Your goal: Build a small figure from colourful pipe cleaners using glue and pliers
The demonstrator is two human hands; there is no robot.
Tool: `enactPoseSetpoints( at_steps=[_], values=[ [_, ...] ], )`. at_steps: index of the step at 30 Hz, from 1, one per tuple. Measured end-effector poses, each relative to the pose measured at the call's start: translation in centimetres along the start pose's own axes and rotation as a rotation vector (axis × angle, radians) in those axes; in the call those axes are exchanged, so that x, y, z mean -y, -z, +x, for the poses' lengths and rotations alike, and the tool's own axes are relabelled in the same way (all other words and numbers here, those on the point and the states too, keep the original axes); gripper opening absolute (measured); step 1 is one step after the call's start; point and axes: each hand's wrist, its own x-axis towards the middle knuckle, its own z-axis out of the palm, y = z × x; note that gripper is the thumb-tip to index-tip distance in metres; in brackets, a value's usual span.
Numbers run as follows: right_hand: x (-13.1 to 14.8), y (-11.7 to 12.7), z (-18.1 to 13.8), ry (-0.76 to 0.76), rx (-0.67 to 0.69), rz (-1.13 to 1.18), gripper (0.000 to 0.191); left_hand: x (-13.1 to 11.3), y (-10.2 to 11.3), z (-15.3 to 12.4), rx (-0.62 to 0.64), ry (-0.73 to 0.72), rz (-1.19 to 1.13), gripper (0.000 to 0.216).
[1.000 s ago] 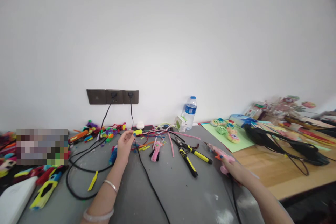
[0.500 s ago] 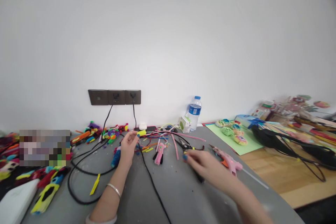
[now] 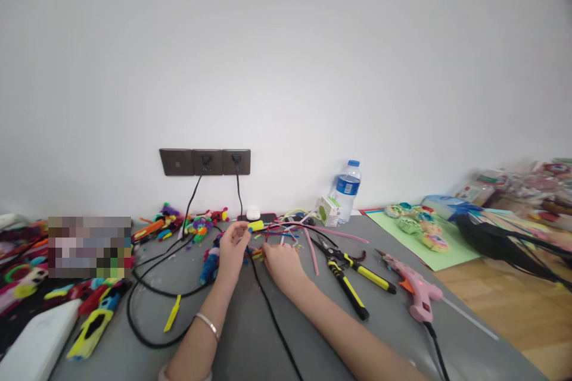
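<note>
My left hand [image 3: 233, 250] pinches a short, fuzzy yellow roll [image 3: 256, 225] with a blue end, which looks like pipe cleaner. Just below and to the right of it is my right hand [image 3: 282, 263], its fingers bent and closed low over the table; whatever they hold is hidden. Thin pink strips [image 3: 311, 250] and small coloured offcuts lie around and behind the right hand. Left of my left wrist rests a fuzzy blue piece [image 3: 209, 266]. Black-and-yellow pliers [image 3: 343, 277] lie with handles apart to the right of my right hand.
A pink glue gun [image 3: 419, 290] with a black cord lies at right. Behind stand a water bottle [image 3: 347, 193] and a small box [image 3: 328, 211]. Black cables [image 3: 154, 343] loop across the table [image 3: 250, 339]. Colourful fuzzy figures [image 3: 92, 330] and a white case [image 3: 40, 342] are at left.
My right hand has moved left from over the pliers to beside my left hand, uncovering the pliers and glue gun. It now hides the pink figure. The view has shifted slightly.
</note>
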Motion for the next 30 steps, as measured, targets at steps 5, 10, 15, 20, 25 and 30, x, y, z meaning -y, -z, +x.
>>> enactPoseSetpoints(
  at_steps=[5,10,15,20,25,30],
  values=[
    [-0.2,0.1,0.3,0.059,0.012,-0.023,0.021,0.0,-0.2,-0.1,0.008,-0.015,0.012,0.023],
    [-0.1,0.6,-0.3,0.171,0.0,-0.017,0.02,-0.1,-0.2,-0.1,0.004,-0.013,-0.004,0.022],
    [-0.1,2.2,-3.2,0.31,-0.068,0.081,0.019,-0.3,-0.2,-0.2,-0.015,-0.02,-0.011,0.03],
    [-1.5,3.9,-3.2,0.267,-0.021,0.323,0.026,-0.1,-0.3,-0.4,0.028,-0.012,0.003,0.03],
    [-2.4,4.3,-1.3,0.24,-0.043,0.475,0.022,0.0,-0.2,-0.4,0.045,-0.035,0.022,0.027],
    [-2.0,4.7,-1.0,0.244,-0.029,0.46,0.014,-0.3,-0.2,-0.4,0.049,-0.027,0.024,0.028]
  ],
)
